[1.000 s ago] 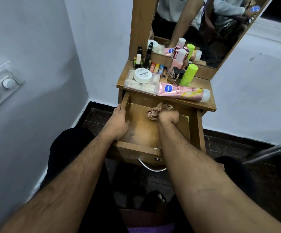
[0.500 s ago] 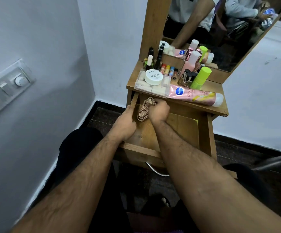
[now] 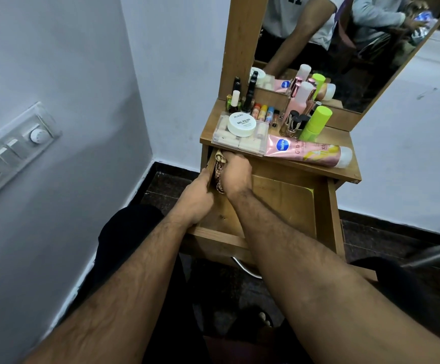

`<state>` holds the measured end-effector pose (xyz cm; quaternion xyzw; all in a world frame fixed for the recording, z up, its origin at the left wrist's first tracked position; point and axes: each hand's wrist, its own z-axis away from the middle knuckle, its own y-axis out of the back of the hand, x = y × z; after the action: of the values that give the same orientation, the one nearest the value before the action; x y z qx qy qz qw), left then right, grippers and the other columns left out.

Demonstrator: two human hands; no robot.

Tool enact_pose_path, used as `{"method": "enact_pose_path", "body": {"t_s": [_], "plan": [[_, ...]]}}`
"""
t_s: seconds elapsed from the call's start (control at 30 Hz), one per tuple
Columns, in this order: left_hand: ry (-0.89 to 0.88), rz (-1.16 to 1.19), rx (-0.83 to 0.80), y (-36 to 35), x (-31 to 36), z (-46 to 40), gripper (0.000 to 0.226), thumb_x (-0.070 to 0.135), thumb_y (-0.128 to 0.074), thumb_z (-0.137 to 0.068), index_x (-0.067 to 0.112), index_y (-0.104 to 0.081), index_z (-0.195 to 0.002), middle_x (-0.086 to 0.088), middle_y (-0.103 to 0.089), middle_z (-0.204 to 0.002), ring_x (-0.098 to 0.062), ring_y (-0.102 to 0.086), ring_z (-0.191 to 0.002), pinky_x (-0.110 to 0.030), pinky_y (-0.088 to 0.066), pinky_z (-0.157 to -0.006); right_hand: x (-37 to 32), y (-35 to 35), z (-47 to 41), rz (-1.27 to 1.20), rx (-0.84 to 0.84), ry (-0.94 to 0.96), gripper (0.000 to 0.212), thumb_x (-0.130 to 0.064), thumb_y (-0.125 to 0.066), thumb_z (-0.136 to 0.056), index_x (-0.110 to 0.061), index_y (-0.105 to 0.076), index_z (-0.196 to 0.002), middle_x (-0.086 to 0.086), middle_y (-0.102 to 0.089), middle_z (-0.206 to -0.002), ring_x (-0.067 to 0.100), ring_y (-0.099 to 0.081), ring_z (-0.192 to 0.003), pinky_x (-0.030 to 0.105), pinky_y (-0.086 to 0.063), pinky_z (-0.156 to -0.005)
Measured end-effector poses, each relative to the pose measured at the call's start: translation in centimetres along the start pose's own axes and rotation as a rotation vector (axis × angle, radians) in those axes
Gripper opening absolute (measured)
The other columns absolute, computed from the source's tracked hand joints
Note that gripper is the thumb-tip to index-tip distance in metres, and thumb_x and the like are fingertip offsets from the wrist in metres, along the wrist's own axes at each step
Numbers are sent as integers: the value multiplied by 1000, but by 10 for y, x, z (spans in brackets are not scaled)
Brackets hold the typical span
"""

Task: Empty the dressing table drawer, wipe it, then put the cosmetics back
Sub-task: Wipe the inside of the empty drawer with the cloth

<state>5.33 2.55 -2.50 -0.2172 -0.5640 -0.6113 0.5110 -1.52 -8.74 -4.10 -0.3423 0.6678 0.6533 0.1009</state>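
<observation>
The drawer (image 3: 284,203) is pulled out of the small wooden dressing table, and its brown floor is bare. The right hand (image 3: 236,174) is at the far left corner, at about 11 o'clock in the drawer. Its fingers are curled tight around a brown and cream patterned cloth (image 3: 219,168), pushing it against the left wall. The left hand (image 3: 196,198) holds that left wall, thumb inside and fingers wrapped over the edge.

The cosmetics wait on the surface (image 3: 345,143) above the drawer. At 9 o'clock is a clear plastic box (image 3: 239,141) with a white round tub (image 3: 241,124) on top that reads "ZUDIO NAIL POLISH". At 3 o'clock lies a pink tube (image 3: 308,151) with a blue "Vaseline" badge and the letters "Gluta-H". Behind it stand a lime green bottle (image 3: 316,123), a pale pink bottle (image 3: 301,99), dark nail polish bottles (image 3: 249,97) and 4 small lip balm sticks (image 3: 263,112), too small to read
</observation>
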Motion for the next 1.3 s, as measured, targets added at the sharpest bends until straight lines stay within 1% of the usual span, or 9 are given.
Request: {"method": "enact_pose_path", "body": {"t_s": [0.17, 0.3, 0.47, 0.6, 0.67, 0.73, 0.83, 0.97, 1.3], "plan": [[-13, -42, -15, -2, -2, -3, 70, 10, -45, -94, 27, -18, -155, 0, -27, -159, -23, -32, -143, -44, -29, -118, 8, -2, -5, 140, -121, 59, 36, 4, -48, -85, -9, -71, -109, 17, -71, -109, 34, -65, -104, 34, -51, -89], [-4, 61, 77, -2, -4, -7, 48, 13, -46, -98, 21, -42, -145, -2, -53, -139, -21, -49, -128, -41, -39, -110, 10, 3, -11, 185, -235, 66, 38, 1, -52, -87, -14, -70, -117, 13, -71, -115, 32, -65, -107, 31, -50, -91], [85, 63, 241, -1, -10, -11, 37, 20, -56, -97, 23, -59, -133, 0, -67, -124, -22, -60, -116, -35, -46, -102, 25, 18, -9, 236, -515, 166, 38, -8, -62, -88, -23, -70, -122, 0, -67, -128, 21, -62, -114, 25, -47, -97], [38, -112, 261, 0, -10, -8, 38, 23, -54, -97, 29, -58, -134, -2, -68, -121, -23, -62, -111, -28, -47, -94, 43, 29, 2, 304, -592, 271, 40, -7, -65, -84, -26, -72, -119, -2, -63, -132, 19, -57, -120, 21, -40, -99], [3, -354, 198, 1, -8, -7, 44, 17, -44, -98, 29, -49, -141, -6, -65, -125, -27, -61, -110, -33, -49, -92, 53, 30, 1, 308, -532, 236, 42, -8, -63, -85, -28, -70, -122, 2, -61, -135, 21, -56, -122, 24, -41, -103], [-61, -592, 96, 2, -8, -5, 53, 12, -38, -99, 24, -33, -150, -11, -46, -147, -29, -52, -126, -37, -44, -104, 57, 28, 0, 313, -456, 189, 44, -9, -57, -89, -28, -66, -128, 11, -55, -141, 27, -52, -127, 30, -40, -108], [-182, -744, -88, 7, -3, 3, 52, 27, -32, -105, 15, -21, -155, -4, 4, -164, -22, -1, -151, -39, -10, -121, 49, 23, 2, 235, -362, 172, 43, -5, -52, -91, -22, -66, -128, 14, -64, -128, 31, -60, -115, 32, -47, -101], [-281, -842, -241, 5, 4, 22, 59, 51, -19, -103, 20, -30, -152, -3, -1, -164, -15, 10, -150, -38, -1, -121, 39, 21, 6, 128, -320, 149, 41, -4, -51, -92, -18, -66, -128, 11, -69, -124, 30, -64, -112, 28, -47, -97], [-225, -904, -177, 12, -6, 40, 86, 76, -17, -88, 22, -22, -155, 1, 7, -164, -9, 11, -149, -34, -10, -119, 57, 39, 15, 296, -456, 237, 46, -5, -60, -87, -29, -67, -126, 0, -67, -128, 21, -62, -114, 27, -49, -93]]}}
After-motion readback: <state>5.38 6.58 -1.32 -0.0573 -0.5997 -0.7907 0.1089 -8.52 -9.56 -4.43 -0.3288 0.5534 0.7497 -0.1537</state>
